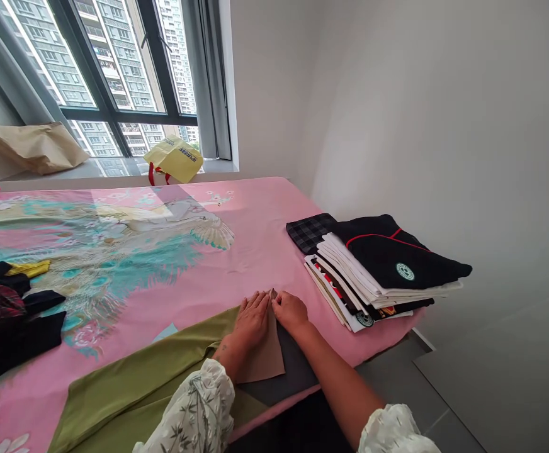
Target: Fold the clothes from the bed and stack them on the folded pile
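Olive-green trousers (147,371) lie stretched across the front of the bed, with a brown piece of fabric (262,362) and a dark grey piece (298,368) at their right end. My left hand (252,318) rests flat over the green and brown cloth, fingers extended close together. Just beside it, my right hand (291,311) is closed, its fingertips pinching the top corner of the fabric where brown and grey meet. Whether these pieces are all one garment I cannot tell.
A stack of folded clothes (335,277) sits at the bed's right edge, topped by a black garment (378,251). Dark clothes (10,327) lie loosely at left on the pink bedsheet (255,245). A yellow bag (175,157) and brown paper bag (33,148) rest by the window.
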Demonstrator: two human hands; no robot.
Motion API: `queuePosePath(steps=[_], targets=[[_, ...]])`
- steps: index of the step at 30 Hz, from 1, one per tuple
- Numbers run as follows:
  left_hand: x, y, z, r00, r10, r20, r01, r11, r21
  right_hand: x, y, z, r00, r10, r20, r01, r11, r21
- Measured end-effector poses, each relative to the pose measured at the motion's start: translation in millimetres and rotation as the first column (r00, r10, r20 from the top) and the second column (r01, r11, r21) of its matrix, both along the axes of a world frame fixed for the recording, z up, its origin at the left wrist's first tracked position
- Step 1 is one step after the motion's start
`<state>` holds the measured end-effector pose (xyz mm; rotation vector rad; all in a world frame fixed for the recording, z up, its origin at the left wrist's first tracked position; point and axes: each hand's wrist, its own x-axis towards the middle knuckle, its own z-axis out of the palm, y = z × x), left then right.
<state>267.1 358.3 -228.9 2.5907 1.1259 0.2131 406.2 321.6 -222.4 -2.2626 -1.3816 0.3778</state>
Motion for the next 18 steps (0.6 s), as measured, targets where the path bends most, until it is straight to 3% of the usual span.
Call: queuePosePath(steps=[6, 18], targets=[[3, 0, -16.7, 0.999, 0.036, -0.019, -0.035, 0.999, 0.041, 8, -3, -11.0, 0.997, -0.039, -0.074, 0.041, 0.999, 0.032], [5, 1, -31.7, 0.997, 0.081, -0.006, -0.08, 0.99, 0.114, 7, 9, -14.9, 0.971, -0.006, -0.24, 0.032, 0.994, 0.106]])
